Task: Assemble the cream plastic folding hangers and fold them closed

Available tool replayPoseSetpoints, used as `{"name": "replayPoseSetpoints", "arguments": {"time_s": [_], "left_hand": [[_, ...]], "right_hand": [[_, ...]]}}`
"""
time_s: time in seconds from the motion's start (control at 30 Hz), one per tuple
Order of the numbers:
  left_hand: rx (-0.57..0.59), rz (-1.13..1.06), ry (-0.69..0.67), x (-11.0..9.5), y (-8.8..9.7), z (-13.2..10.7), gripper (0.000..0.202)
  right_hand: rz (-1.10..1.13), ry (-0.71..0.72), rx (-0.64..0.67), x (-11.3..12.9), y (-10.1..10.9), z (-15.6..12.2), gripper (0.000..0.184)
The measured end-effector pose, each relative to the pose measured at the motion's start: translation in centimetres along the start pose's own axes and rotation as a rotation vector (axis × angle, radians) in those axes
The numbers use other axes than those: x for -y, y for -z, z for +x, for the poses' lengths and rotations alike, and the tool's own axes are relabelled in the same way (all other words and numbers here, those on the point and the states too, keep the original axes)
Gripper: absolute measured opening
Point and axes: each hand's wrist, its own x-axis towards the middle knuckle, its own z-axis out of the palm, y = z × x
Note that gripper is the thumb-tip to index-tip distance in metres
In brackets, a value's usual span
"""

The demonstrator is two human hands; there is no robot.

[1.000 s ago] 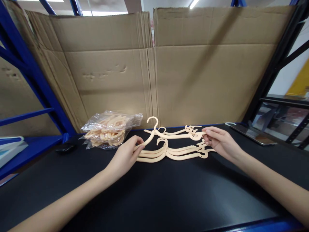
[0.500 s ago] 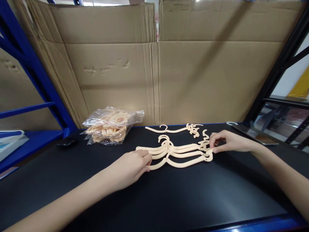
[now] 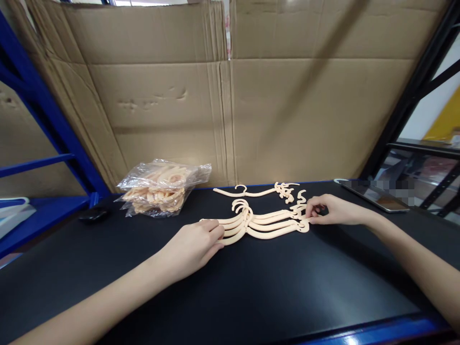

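Several cream plastic hangers (image 3: 269,235) lie overlapped on the black table, their hooks (image 3: 240,206) bunched together and pointing away from me. My left hand (image 3: 197,244) is closed around the left arms of the nearest hangers, and its fingers hide those ends. At the other side, my right hand (image 3: 325,209) pinches the right end of the nearest hanger between thumb and fingers. Small curled pieces (image 3: 301,197) of the same cream plastic show just beside its fingertips. Behind the group lies a separate hanger (image 3: 244,194) with a cluster of small parts (image 3: 284,192) at its right end.
A clear plastic bag (image 3: 161,187) packed with cream hangers sits at the back left, beside a black mouse-like object (image 3: 94,214). At the back right lies a flat tablet-like device (image 3: 375,195). Cardboard (image 3: 161,110) walls the rear, between blue and black metal frames.
The nearest hanger has moved back against the others, so the group is tighter. Both hands keep hold of its ends. The whole view has shifted slightly.
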Motion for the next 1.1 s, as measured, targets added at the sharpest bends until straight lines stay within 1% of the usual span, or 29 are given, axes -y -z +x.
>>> {"name": "replayPoseSetpoints", "arguments": {"time_s": [0.07, 0.1, 0.17, 0.23, 0.27, 0.33, 0.4, 0.5, 0.57, 0.63, 0.7, 0.8, 0.9, 1.0, 1.1], "left_hand": [[-0.02, 0.039, -0.006, 0.0, 0.0, 0.0, 0.016], [-0.029, 0.06, -0.008, 0.0, 0.0, 0.1, 0.015], [-0.047, 0.087, -0.013, 0.0, 0.0, 0.1, 0.012], [-0.065, 0.089, -0.026, -0.1, 0.0, 0.0, 0.011], [-0.073, 0.087, -0.033, -0.1, 0.0, 0.0, 0.01], [-0.1, 0.09, -0.037, -0.1, 0.0, 0.1, 0.011], [-0.143, 0.106, -0.034, 0.0, -0.1, 0.1, 0.013], [-0.214, 0.155, -0.023, 0.6, -0.3, 0.3, 0.02], [-0.231, 0.177, 0.0, 1.2, -0.5, 0.4, 0.021], [-0.223, 0.153, 0.047, 2.0, -0.7, 0.6, 0.019], [-0.223, 0.081, 0.108, 2.7, -0.9, 0.7, 0.019], [-0.253, -0.015, 0.177, 3.6, -1.2, 0.8, 0.019], [-0.296, -0.06, 0.219, 4.5, -1.5, 0.6, 0.012], [-0.327, -0.104, 0.244, 5.6, -1.9, 0.3, 0.013], [-0.347, -0.143, 0.261, 6.5, -2.2, 0.2, 0.009]], "right_hand": [[-0.002, -0.013, -0.025, -0.1, 0.2, 0.0, 0.033], [-0.001, -0.036, -0.059, -0.3, 0.3, 0.1, 0.035], [-0.011, -0.097, -0.177, -1.0, 0.5, 0.2, 0.037], [-0.062, -0.129, -0.31, -2.1, 0.5, 0.4, 0.035], [-0.101, -0.124, -0.359, -2.6, 0.5, 0.6, 0.032], [-0.186, -0.084, -0.416, -3.7, 0.3, 1.0, 0.028], [-0.249, -0.03, -0.432, -4.6, 0.1, 1.5, 0.026], [-0.272, 0.047, -0.425, -5.4, -0.3, 2.3, 0.026], [-0.253, 0.091, -0.412, -5.7, -0.5, 2.7, 0.028], [-0.239, 0.12, -0.401, -6.0, -0.6, 2.9, 0.029], [-0.242, 0.127, -0.395, -6.3, -0.5, 2.9, 0.03], [-0.269, 0.114, -0.41, -6.5, -0.4, 2.8, 0.03], [-0.286, 0.101, -0.441, -6.6, -0.4, 2.6, 0.029], [-0.294, 0.103, -0.495, -6.6, -0.7, 2.6, 0.029], [-0.305, 0.094, -0.535, -6.7, -0.7, 2.4, 0.029]]}}
